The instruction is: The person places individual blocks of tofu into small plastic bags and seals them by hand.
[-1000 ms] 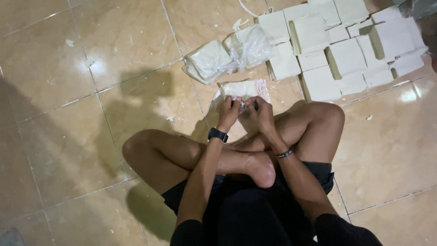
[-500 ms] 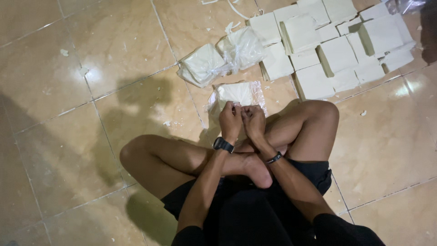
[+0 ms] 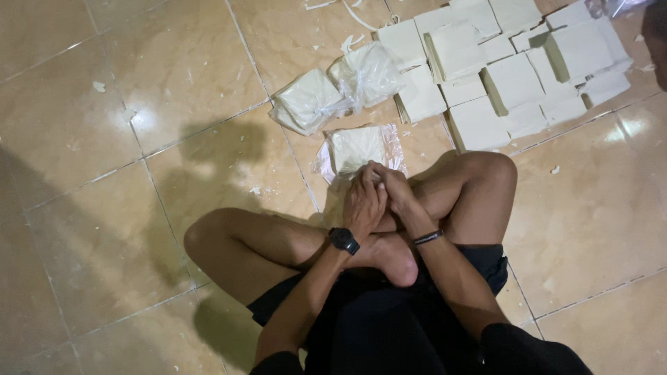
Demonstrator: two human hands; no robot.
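Both hands, left hand (image 3: 363, 201) and right hand (image 3: 393, 189), had fingers bunched together pinching the plastic-wrapped white packet (image 3: 356, 147) just beyond them, so its thin wrap risked tearing.

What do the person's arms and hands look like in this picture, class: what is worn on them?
Both arms are bare up to short black sleeves. The left hand has a black wristwatch with a dark square face at its wrist. The right hand has a thin dark bracelet. No gloves or rings show.
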